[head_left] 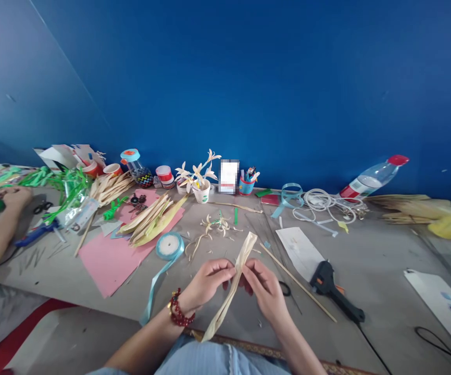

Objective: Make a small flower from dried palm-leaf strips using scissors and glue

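Right now, you have the pale husk strip [231,286] pinched between the fingertips of both hands, near the middle of the table's front edge. Your left hand [209,281] grasps one side and your right hand [262,285] the other, almost meeting; the strip slants, its upper end pointing toward the back edge of the table [127,299] and its lower end toward you.

Beyond your hands, small husk flowers [217,225] lie flat. To your left is the blue ribbon roll [167,245], its tail running to the front edge, then pink paper [104,265] with a husk pile [151,221] over part of it. To your right, a thin stick [299,284] slants past a white sheet [299,251], and beside that sheet you have a black glue gun [335,292].

Along the back edge stand a white cup [201,194] of husk flowers and a pen cup [246,186]; farther right, a plastic bottle [372,179] leans beside coiled white cord [319,204]. At the table's left end, you can see another person's hands [17,199].
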Demonstrator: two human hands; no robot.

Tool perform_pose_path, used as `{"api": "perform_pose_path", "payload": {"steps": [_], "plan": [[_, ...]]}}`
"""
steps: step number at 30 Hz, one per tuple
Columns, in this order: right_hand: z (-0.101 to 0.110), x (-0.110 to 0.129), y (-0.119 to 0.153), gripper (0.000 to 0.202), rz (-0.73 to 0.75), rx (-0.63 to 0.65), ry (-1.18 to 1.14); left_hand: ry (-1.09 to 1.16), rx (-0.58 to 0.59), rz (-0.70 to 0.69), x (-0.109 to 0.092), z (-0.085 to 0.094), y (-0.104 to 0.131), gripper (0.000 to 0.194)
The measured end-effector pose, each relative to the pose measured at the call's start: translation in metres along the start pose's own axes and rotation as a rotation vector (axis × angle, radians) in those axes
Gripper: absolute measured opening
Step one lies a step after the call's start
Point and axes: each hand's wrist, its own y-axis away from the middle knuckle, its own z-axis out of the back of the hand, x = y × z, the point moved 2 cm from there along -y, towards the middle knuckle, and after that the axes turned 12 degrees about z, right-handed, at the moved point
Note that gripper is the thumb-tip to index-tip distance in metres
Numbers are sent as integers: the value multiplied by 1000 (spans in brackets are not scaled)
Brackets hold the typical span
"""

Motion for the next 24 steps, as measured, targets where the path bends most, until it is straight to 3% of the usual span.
{"api": "perform_pose_path", "payload": {"steps": [10, 14, 17, 24], "plan": [[-5, -3, -4, 32, 0, -29, -194, -6, -3, -76, -10, 0, -1, 30], [-1, -3, -4, 25, 53, -46, 72, -303, -225, -222, -14, 0, 1, 28], [-1, 2, 0, 15, 136, 8, 338, -398, -362, -294, -14, -1, 2, 25], [-5, 14, 5, 10, 381, 162, 806, -341, -389, -279, -11, -1, 0, 23]]}}
